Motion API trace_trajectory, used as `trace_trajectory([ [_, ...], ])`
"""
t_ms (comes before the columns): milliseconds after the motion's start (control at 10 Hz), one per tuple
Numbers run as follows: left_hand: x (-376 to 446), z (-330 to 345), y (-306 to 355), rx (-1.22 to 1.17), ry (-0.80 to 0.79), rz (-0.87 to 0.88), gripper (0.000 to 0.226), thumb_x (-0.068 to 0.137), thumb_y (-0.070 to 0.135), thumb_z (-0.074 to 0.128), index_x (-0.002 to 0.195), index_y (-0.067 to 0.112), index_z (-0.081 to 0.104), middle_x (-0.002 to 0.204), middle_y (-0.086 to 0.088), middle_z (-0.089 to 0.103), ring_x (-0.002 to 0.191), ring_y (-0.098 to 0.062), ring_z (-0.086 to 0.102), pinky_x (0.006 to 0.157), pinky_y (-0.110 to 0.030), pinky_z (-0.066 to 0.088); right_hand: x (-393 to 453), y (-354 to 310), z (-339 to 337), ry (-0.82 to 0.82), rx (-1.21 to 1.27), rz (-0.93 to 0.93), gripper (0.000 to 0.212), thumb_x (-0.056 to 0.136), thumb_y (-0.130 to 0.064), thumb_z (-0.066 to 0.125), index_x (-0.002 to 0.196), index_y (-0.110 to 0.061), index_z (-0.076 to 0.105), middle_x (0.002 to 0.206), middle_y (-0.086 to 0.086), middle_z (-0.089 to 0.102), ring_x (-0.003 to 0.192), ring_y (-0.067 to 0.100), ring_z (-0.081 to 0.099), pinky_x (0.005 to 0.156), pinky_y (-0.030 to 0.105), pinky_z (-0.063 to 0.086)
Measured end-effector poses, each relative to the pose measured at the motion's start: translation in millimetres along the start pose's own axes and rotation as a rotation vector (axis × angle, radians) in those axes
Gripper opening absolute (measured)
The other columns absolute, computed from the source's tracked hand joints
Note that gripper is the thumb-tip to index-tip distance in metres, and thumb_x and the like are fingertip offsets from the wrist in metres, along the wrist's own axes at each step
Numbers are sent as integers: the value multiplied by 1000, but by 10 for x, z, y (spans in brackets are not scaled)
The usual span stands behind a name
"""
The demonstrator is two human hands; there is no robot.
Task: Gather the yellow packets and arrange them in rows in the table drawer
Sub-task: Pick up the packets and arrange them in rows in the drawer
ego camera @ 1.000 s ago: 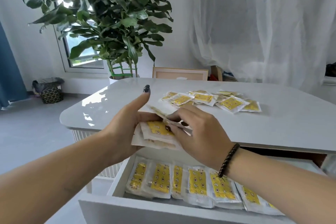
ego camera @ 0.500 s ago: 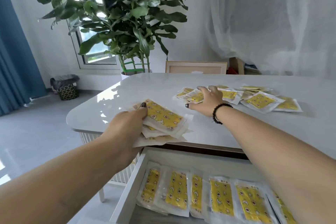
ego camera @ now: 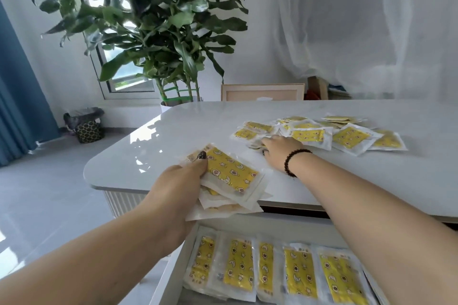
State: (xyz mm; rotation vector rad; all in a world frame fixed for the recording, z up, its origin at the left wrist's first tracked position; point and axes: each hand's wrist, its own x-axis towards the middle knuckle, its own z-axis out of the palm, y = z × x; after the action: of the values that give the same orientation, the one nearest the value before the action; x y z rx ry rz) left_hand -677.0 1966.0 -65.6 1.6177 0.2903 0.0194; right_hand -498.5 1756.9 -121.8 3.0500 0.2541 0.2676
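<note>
The left hand (ego camera: 173, 188) grips a stack of packets (ego camera: 230, 181) at the counter (ego camera: 173, 131) front edge; the right hand (ego camera: 277, 148), fingers hidden so I cannot tell its grip, should pinch one loose packet (ego camera: 257, 142) cleanly.

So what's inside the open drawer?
A row of yellow packets lies side by side in the drawer. The right arm covers the row's far right end, and the drawer's front runs out of view.

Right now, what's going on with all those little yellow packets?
A person is sorting them. The left hand grips a stack of packets over the table's edge, while the right hand reaches into the loose pile on the table. One row already lies in the open drawer below.
</note>
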Motion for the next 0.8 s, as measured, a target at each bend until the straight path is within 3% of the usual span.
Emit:
trace_trajectory([
  [100, -144, -58, 26, -204, -92, -41, 24, 96, 24, 54, 101, 3, 64, 85, -15, 74, 76, -28, 73, 61, -38, 61, -348, -7, -57, 30, -11, -35, 29, 95, -17, 37, 123, -19, 45, 121, 6, 53, 104, 31, 56, 75, 35, 46],
  [200, -231, -126, 50, -206, -96, -43, 17, 99, 17, 50, 91, 6, 61, 71, -11, 72, 53, -21, 71, 42, -29, 55, -770, 2, -121, 32, 37, -47, 31, 90, -7, 43, 119, -19, 45, 117, 3, 49, 98, 31, 57, 73, 36, 49],
  [300, -384, -158, 112, -186, -89, -43, 18, 100, 17, 49, 91, 5, 58, 81, -14, 71, 59, -25, 72, 44, -36, 58, -1102, 67, -209, -41, 131, -39, 34, 89, -5, 43, 120, -18, 48, 126, 2, 48, 107, 28, 54, 84, 39, 50],
  [400, -485, -176, 127, -175, -94, -26, 19, 100, 18, 47, 89, 7, 58, 89, -15, 71, 76, -30, 71, 62, -42, 61, -1360, 140, -336, -123, 243, -29, 39, 96, -9, 40, 133, -16, 50, 142, 3, 44, 126, 25, 44, 103, 36, 39],
  [500, -570, -180, 133, -162, -130, 0, 20, 100, 19, 47, 95, 5, 61, 88, -15, 72, 74, -29, 71, 62, -39, 61, -1578, 168, -465, 15, 291, 35, 41, 100, -6, 32, 132, -16, 56, 139, 0, 48, 128, 23, 44, 101, 31, 34],
  [600, -705, -186, 148, -135, -153, -20, 20, 100, 19, 48, 93, 4, 59, 85, -16, 70, 69, -29, 70, 48, -35, 59, -1688, 168, -650, 271, 361, 130, 27, 97, -2, 35, 85, -4, 59, 83, 0, 56, 83, 27, 53, 65, 31, 35],
  [700, -769, -196, 122, -94, -173, -20, 20, 100, 20, 47, 93, 5, 58, 80, -13, 67, 62, -24, 67, 39, -24, 51, -1802, 70, -894, 532, 498, 116, 29, 94, 2, 40, 66, -1, 48, 56, 3, 36, 57, 21, 35, 56, 30, 25],
  [800, -831, -215, 115, -60, -212, -26, 23, 100, 21, 46, 93, 4, 60, 78, -13, 69, 62, -24, 68, 43, -24, 53, -2064, -166, -1132, 752, 651, -38, 22, 91, 5, 51, 84, 1, 71, 61, -18, 51, 61, -1, 55, 60, 11, 41],
])
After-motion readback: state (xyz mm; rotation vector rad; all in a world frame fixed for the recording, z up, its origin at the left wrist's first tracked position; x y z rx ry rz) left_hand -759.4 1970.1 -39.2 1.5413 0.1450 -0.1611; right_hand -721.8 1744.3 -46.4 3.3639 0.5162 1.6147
